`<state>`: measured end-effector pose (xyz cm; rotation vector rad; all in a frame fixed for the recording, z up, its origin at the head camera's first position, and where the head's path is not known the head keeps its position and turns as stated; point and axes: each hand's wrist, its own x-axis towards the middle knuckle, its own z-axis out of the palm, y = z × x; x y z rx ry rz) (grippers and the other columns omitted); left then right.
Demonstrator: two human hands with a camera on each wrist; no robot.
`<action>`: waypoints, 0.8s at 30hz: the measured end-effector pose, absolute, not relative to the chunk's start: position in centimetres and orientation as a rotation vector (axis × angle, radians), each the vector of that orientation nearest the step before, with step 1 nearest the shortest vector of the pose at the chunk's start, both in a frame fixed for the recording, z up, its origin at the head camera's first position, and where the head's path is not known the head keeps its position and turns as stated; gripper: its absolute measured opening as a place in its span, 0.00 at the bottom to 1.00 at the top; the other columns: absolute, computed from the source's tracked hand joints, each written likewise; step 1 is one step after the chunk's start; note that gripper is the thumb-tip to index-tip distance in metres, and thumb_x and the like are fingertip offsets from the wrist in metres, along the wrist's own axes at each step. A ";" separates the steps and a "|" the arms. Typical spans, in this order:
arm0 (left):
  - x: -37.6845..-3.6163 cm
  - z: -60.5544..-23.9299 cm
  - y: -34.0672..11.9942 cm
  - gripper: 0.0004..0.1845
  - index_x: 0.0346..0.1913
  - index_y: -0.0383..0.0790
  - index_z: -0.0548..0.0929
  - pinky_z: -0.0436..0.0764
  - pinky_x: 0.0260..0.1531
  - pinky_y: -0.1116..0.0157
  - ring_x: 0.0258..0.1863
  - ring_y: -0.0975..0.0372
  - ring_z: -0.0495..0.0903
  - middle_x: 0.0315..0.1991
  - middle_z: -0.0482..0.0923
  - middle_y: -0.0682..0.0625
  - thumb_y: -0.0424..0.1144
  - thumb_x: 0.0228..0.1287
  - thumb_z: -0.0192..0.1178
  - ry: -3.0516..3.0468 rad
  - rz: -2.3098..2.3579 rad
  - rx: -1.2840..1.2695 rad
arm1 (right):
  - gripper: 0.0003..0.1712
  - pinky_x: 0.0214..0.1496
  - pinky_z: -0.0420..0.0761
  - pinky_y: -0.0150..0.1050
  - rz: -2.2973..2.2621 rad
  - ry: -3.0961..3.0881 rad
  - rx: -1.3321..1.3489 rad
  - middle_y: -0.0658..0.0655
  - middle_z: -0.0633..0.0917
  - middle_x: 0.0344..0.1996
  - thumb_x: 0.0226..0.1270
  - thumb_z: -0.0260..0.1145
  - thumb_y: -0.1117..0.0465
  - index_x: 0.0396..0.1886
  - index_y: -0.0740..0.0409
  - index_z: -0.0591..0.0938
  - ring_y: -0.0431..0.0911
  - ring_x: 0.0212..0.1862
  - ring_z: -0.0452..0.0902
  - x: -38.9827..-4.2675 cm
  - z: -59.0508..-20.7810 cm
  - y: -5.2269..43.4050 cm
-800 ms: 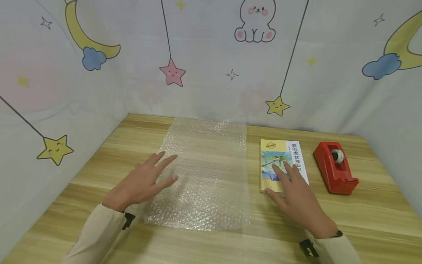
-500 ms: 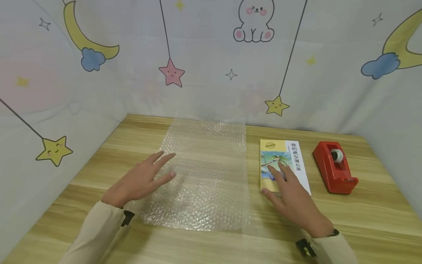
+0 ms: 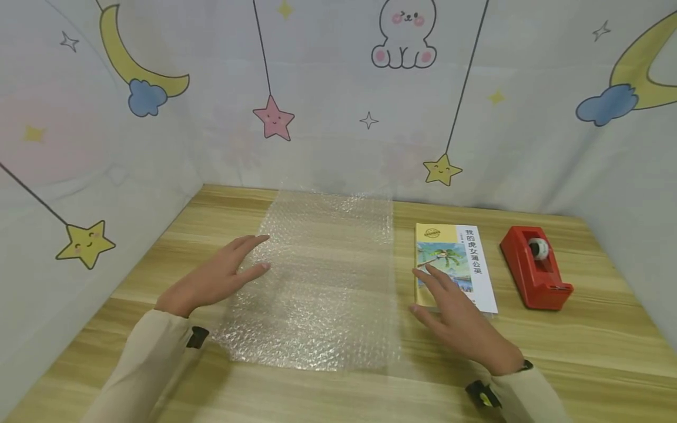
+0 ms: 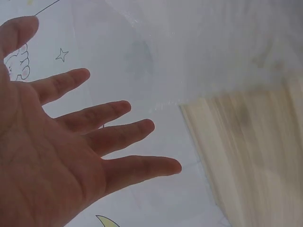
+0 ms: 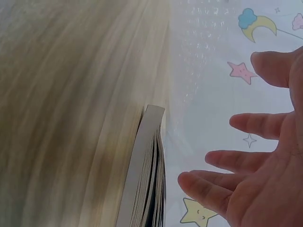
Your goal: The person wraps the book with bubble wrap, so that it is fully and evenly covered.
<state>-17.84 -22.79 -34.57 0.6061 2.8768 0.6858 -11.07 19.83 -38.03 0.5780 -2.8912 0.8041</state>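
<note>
A person's left hand point(image 3: 211, 281), fingers spread and straight, holds nothing at the left edge of a sheet of bubble wrap point(image 3: 322, 276) spread flat on the wooden worktop point(image 3: 608, 346); whether it touches the sheet cannot be told. The right hand point(image 3: 459, 320), its grip likewise apart and holding nothing, hovers at the near left corner of a paperback book point(image 3: 456, 264) lying just right of the wrap. Beyond that hand, further right, stands a red tape dispenser point(image 3: 535, 267), against a cartoon-printed cloth backdrop point(image 3: 338, 88)
</note>
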 end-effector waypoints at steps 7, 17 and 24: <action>-18.7 -34.7 -24.2 0.35 0.78 0.40 0.58 0.65 0.69 0.35 0.75 0.38 0.60 0.76 0.59 0.35 0.52 0.78 0.51 2.893 0.629 0.674 | 0.34 0.69 0.71 0.65 0.786 -2.886 0.635 0.71 0.69 0.72 0.73 0.64 0.55 0.73 0.60 0.67 0.67 0.71 0.68 -11.2 -37.8 18.9; -19.9 -35.7 -25.6 0.29 0.75 0.38 0.64 0.67 0.69 0.37 0.72 0.38 0.66 0.73 0.67 0.35 0.44 0.78 0.52 2.902 0.613 0.698 | 0.33 0.66 0.76 0.59 0.744 -2.872 0.724 0.64 0.79 0.63 0.71 0.65 0.53 0.72 0.59 0.70 0.60 0.64 0.76 -11.5 -38.7 17.5; -20.4 -36.3 -25.9 0.21 0.66 0.36 0.77 0.76 0.62 0.42 0.63 0.42 0.78 0.65 0.78 0.37 0.39 0.75 0.55 2.926 0.611 0.732 | 0.28 0.64 0.79 0.56 0.706 -2.845 0.766 0.61 0.83 0.59 0.71 0.65 0.54 0.67 0.59 0.75 0.57 0.62 0.79 -11.7 -39.1 16.7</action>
